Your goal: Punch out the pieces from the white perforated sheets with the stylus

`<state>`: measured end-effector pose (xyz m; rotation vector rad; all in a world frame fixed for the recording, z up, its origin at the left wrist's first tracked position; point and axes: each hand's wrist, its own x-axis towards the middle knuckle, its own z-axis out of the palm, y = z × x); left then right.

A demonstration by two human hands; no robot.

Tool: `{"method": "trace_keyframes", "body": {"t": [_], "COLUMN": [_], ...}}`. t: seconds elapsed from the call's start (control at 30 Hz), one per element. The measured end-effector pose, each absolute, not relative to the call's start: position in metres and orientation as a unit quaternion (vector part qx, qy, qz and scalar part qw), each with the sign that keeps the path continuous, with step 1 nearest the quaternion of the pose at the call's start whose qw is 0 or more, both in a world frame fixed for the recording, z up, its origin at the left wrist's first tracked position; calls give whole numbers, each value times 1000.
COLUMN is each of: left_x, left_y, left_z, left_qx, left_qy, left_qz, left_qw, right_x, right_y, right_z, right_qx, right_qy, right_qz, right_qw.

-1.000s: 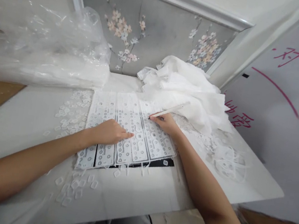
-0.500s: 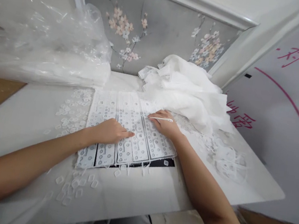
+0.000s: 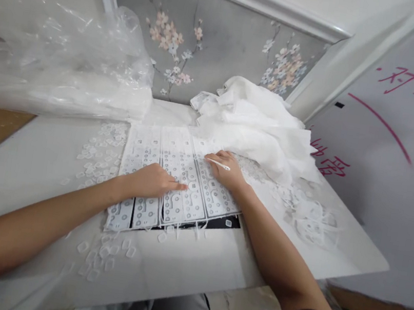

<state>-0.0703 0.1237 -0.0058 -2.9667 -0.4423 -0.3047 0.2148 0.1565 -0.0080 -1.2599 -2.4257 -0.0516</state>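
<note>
A white die-cut sheet [image 3: 152,154], printed with rows of grey rings and shapes in long strips, lies flat on the table over a black board [image 3: 222,221]. My left hand [image 3: 150,182] rests on the middle of it, index finger stretched out and touching the sheet, the other fingers tucked under. Near the sheet's upper right part, my right hand [image 3: 228,169] grips a slim white stick [image 3: 219,164] with a small hole in its wider end. Its tip is hidden by the fingers. Thin white strips [image 3: 199,230] hang out at the near edge.
Small diamond-shaped white pieces are scattered left [image 3: 104,150] and in front [image 3: 98,258]. Crumpled white sheets [image 3: 261,127] lie behind. A clear plastic bag [image 3: 60,66] stands back left. White scraps [image 3: 315,223] lie right, near a written-on whiteboard [image 3: 385,212].
The white stick in my right hand has tilted, its wide end shifting slightly left and down. My left hand stays almost still on the sheet.
</note>
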Motion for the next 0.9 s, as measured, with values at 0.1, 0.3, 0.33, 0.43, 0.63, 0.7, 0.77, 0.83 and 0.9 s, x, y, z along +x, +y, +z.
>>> {"method": "trace_keyframes", "body": {"t": [0.1, 0.3, 0.33, 0.43, 0.63, 0.7, 0.77, 0.83, 0.9], "left_x": [-70, -72, -72, -71, -72, -72, -73, -73, -73], "left_y": [124, 125, 125, 126, 127, 127, 128, 128, 128], "left_z": [-5, -6, -7, -9, -11, -11, -12, -14, -14], "left_qx": [-984, -984, -984, -983, -981, -981, -981, -981, -980], "left_qy": [-143, -144, -146, -156, -166, -169, -172, -172, -170], "left_qz": [-89, -87, -86, -77, -83, -78, -70, -74, -92], "left_qw": [62, 60, 60, 59, 53, 51, 54, 55, 53], "right_x": [223, 249, 253, 263, 272, 273, 273, 274, 274], "right_y": [161, 167, 168, 169, 172, 173, 173, 173, 174], "right_z": [-10, -9, -9, -9, -15, -16, -16, -16, -16], "right_qx": [-494, -526, -524, -510, -494, -494, -499, -502, -502], "right_qy": [-831, -754, -752, -747, -744, -740, -737, -736, -739], "right_qz": [26, 191, 205, 257, 299, 307, 311, 313, 311], "right_qw": [255, 344, 345, 340, 335, 337, 334, 329, 324]}}
